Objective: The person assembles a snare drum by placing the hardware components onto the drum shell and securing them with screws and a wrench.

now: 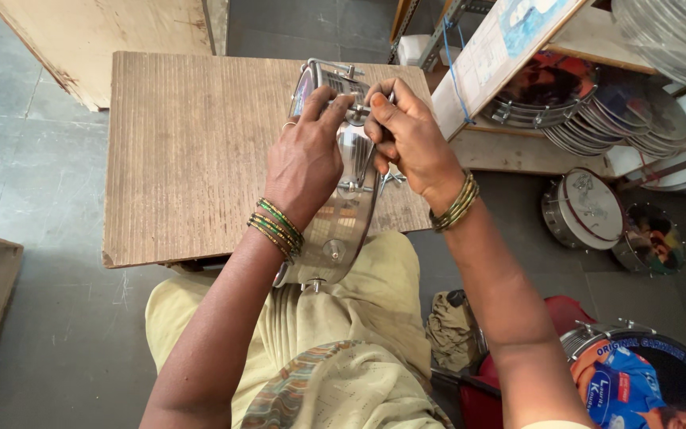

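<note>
Printed board (510, 40): at 1 o'clock, leaning flat rectangle, pale with a blue picture panel.
Printed drumhead (641, 381): at 4 o'clock on the floor, round, blue and orange picture, dark rim band with lettering.

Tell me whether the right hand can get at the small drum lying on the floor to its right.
Probably not right away: the right hand is busy on the metal drum over the lap, though nothing blocks the way to the small floor drum.
</note>
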